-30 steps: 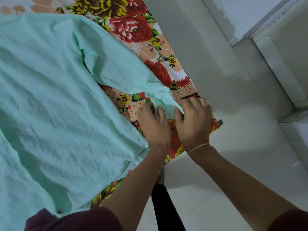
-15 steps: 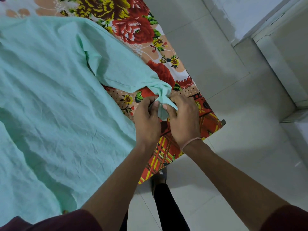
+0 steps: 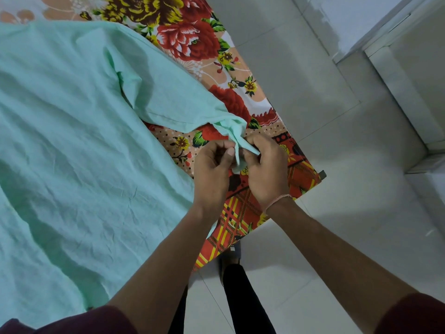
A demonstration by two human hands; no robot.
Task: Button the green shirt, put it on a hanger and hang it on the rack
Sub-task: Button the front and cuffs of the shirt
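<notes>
A person's left hand [image 3: 212, 169] and right hand [image 3: 266, 172] pinched the cuff [image 3: 237, 141] of the green shirt [image 3: 84, 141], spread on a floral-covered bed [image 3: 192, 39]; the thin, crumpled cloth looked light and limp, best gripped at cuff and placket edges

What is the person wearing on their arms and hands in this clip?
Both forearms are bare. Dark maroon sleeves show at the bottom corners. A thin pinkish thread band circles the right wrist. The left hand and right hand show no gloves or rings.
</notes>
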